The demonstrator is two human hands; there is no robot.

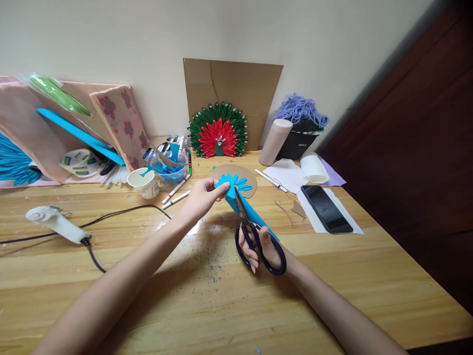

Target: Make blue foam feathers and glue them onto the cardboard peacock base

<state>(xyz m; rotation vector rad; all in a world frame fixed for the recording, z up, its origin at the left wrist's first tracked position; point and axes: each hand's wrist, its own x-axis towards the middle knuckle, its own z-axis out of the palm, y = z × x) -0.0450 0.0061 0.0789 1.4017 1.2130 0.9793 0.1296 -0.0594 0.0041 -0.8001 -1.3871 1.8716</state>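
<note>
Near the middle of the table, my left hand [205, 196] pinches the end of a blue paper strip [254, 215] between thumb and fingers. The strip slants down to the right, its far end by my right wrist. Black-handled scissors [242, 213] are in my right hand [264, 246], fingers and thumb through the loops. Their blades point away from me and meet the strip just beside my left thumb. Behind the strip lies a round cardboard disc [248, 173] with blue petal pieces [242, 183] on it, partly hidden by my left hand and the paper.
A red and green peacock craft [218, 133] leans on cardboard [236, 84]. A paper cup [144, 183] and a tub of blue scraps [172, 170] stand left, with a corded white glue gun [55, 224] nearer me. A phone [327, 209] lies right.
</note>
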